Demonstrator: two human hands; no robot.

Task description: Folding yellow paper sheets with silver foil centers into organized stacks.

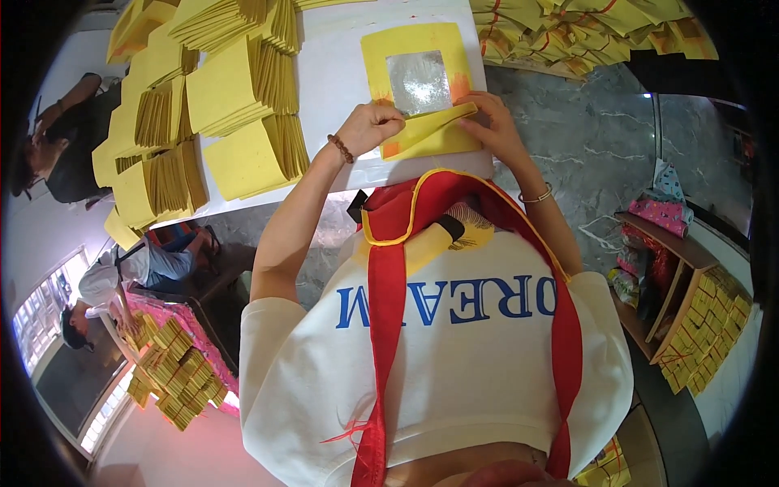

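Note:
A yellow paper sheet (376,65) with a shiny silver square in its middle and orange smears lies flat near the front edge of the white table. Its near edge is folded up and over into a strip that slants higher toward the right. My left hand (369,130), a beaded bracelet at its wrist, is closed with thumb and fingers pinching the left end of the fold. Around the fold's right end, my right hand (497,132) holds the paper between thumb and fingers; a bangle circles that wrist.
Stacks of folded yellow paper (235,89) cover the table's left side. More yellow bundles with red strips (560,32) lie beyond to the right. A wooden shelf (661,284) stands at right. Two people are at left, one seated by a pink-covered table (199,337) with yellow bundles.

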